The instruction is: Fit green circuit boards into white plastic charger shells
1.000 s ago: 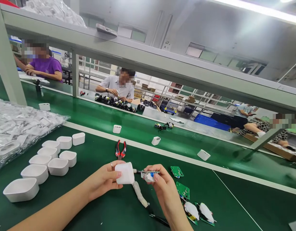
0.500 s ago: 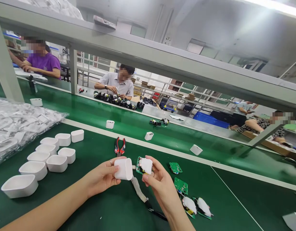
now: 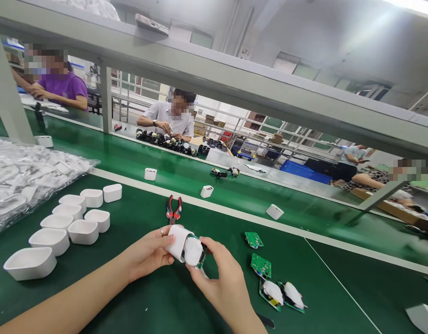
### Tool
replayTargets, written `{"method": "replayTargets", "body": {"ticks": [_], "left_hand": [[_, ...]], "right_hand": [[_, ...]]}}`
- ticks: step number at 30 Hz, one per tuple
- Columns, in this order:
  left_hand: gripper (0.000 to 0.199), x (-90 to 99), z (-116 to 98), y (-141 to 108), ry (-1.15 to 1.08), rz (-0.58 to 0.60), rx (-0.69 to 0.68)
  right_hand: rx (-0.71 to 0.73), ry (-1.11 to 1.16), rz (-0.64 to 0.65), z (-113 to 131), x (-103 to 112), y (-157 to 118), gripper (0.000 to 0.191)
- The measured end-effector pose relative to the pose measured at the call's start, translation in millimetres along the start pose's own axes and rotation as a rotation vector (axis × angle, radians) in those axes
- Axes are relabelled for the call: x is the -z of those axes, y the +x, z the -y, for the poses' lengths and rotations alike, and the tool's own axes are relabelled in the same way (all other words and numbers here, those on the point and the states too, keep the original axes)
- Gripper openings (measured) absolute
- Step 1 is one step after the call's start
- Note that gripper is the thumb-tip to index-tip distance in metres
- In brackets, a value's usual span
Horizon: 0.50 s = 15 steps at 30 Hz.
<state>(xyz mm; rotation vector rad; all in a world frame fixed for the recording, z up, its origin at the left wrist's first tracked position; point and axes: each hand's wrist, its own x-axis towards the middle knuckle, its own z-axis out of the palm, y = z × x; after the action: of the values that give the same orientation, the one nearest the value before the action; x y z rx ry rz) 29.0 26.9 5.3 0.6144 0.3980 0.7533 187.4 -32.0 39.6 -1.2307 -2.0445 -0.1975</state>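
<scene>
My left hand [image 3: 147, 253] grips a white plastic charger casing [image 3: 176, 242] from below, with its open end facing right. My right hand [image 3: 223, 288] holds a green circuit board [image 3: 201, 253] wrapped in white padding [image 3: 193, 252], pressed up against that open end. I cannot tell how far the board sits inside. Red-handled pliers [image 3: 174, 209] lie just beyond my hands. To the right lie bare green circuit boards [image 3: 261, 266] and padded boards [image 3: 282, 295]. A dark tool tip [image 3: 266, 320] pokes out below my right hand.
Several white casings [image 3: 83, 232] stand at the left beside a clear plastic bag of white parts [image 3: 26, 178]. More casings [image 3: 206, 191] ride a green conveyor belt [image 3: 179, 185] beyond a pale rail. Co-workers sit across the line behind a metal frame.
My right hand has brought the padded board left, from beside the casing to against its open end. The casing has tilted slightly. The camera view has shifted a little.
</scene>
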Motion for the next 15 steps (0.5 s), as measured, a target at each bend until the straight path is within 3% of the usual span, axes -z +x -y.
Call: {"method": "replayTargets", "body": {"ticks": [7, 15], "left_hand": [[0.042, -0.7, 1.6, 1.3, 0.017, 0.008, 0.016], [0.039, 0.4, 5.3, 3.3, 0.04, -0.01, 0.051]], "right_hand": [[0.049, -0.096, 0.032, 2.8, -0.9, -0.1, 0.03], [-0.106, -0.039, 0.148, 0.3, -4.3, -2.6, 0.035]]}}
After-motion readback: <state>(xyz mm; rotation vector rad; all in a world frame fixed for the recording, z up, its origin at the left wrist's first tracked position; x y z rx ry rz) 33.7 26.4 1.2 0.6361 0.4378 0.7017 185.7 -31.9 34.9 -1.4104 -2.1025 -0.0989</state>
